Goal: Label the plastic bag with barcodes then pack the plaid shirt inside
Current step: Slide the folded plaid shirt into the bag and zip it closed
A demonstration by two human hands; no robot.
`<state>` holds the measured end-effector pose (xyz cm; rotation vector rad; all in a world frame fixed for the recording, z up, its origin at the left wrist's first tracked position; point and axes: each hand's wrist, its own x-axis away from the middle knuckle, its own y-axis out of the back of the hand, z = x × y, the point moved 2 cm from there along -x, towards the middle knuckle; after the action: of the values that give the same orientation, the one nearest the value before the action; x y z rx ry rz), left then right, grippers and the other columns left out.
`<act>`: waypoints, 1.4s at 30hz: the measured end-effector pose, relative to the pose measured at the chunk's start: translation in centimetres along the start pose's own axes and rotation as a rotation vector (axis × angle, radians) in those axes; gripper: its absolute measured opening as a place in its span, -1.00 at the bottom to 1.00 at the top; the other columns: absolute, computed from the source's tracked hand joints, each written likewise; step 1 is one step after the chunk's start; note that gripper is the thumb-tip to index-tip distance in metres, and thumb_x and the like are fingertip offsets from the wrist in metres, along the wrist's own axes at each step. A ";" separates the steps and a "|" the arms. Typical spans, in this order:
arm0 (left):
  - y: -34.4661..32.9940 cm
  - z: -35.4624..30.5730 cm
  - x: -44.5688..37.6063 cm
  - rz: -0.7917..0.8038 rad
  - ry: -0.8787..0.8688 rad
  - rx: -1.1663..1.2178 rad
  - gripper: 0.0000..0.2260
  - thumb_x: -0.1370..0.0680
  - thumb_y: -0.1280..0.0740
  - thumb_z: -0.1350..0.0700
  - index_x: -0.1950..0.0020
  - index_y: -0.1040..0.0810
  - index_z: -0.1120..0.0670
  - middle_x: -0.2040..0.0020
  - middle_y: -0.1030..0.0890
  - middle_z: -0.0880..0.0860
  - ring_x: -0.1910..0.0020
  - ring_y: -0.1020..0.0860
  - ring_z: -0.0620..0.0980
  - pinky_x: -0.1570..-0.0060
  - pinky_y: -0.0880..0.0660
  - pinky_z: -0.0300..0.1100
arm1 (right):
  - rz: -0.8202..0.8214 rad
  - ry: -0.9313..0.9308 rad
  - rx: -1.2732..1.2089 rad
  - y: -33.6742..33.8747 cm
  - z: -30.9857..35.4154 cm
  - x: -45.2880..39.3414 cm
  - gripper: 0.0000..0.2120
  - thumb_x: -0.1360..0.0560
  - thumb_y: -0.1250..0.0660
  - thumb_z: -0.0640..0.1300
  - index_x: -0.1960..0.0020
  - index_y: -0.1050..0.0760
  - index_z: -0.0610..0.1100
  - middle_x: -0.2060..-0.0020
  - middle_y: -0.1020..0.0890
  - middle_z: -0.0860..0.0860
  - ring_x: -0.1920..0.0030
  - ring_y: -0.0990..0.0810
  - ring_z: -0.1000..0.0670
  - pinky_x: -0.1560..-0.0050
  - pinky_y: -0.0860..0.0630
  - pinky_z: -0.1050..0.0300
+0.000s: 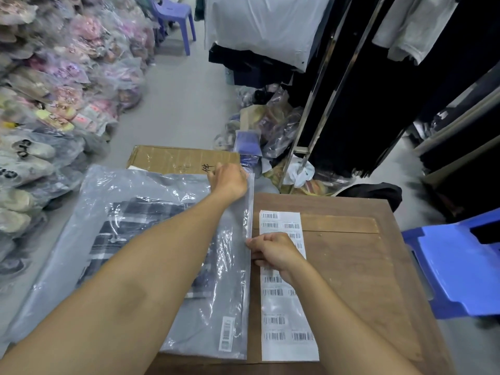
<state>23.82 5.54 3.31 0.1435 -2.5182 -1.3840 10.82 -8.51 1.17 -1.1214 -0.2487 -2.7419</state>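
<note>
- Left hand (pixel 228 178): fingers curled shut on the far end of the plastic bag (pixel 135 239)'s right-edge strip, pinching it down near the far corner.
- Right hand (pixel 273 251): fingertips closed on the same edge strip, nearer the body; thumb and forefinger pinch the seal line. Palm sits over the barcode sheet (pixel 284 307).
- Plaid shirt (pixel 130 234): already inside the bag, folded, dark/white check, left of both sets of fingers and under the left forearm.
- Barcode label (pixel 226 334): stuck on the bag's near-right corner, well below the right fingers.
- Barcode sheet: flat on the wooden table (pixel 351 266), just right of the bag edge, running from beyond the right fingers back toward the body.
- Cardboard box (pixel 176 159): just beyond the left fingers.
</note>
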 end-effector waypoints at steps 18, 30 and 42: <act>3.5 -1.1 -2.1 -0.102 0.191 0.093 -0.76 -0.63 -0.16 0.13 -0.18 -0.58 0.09 -0.27 -0.53 0.20 -0.35 -0.38 0.21 -0.32 -0.35 -0.01 | 0.379 -0.294 0.305 2.3 -1.6 3.2 -0.73 -0.47 -0.48 -0.30 -0.10 -0.59 -0.45 0.14 -0.70 -0.27 0.13 -0.71 -0.18 0.01 -0.70 0.01; 3.4 2.0 -4.7 0.004 0.055 0.163 -0.76 -0.59 -0.26 0.02 -0.17 -0.61 0.06 -0.29 -0.60 0.18 -0.33 -0.47 0.25 -0.30 -0.45 0.02 | 0.559 -0.391 0.318 2.8 -2.2 3.7 -0.85 -0.51 -0.30 -0.29 -0.03 -0.57 -0.32 0.17 -0.71 -0.18 0.16 -0.73 -0.07 0.03 -0.70 0.12; 7.9 15.3 -3.3 0.013 0.199 -0.095 -0.64 -0.62 -0.19 -0.12 -0.16 -0.61 0.11 -0.22 -0.60 0.25 -0.25 -0.50 0.31 -0.25 -0.38 0.18 | 0.159 -0.253 0.231 6.0 1.7 1.6 -0.87 -0.54 -0.32 -0.19 0.18 -0.45 -0.12 0.31 -0.71 -0.08 0.39 -0.67 0.02 0.60 -0.38 0.31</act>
<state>23.06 22.94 1.50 0.2332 -2.2841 -1.4066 12.20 -14.15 4.02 -1.3557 -0.4734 -2.3607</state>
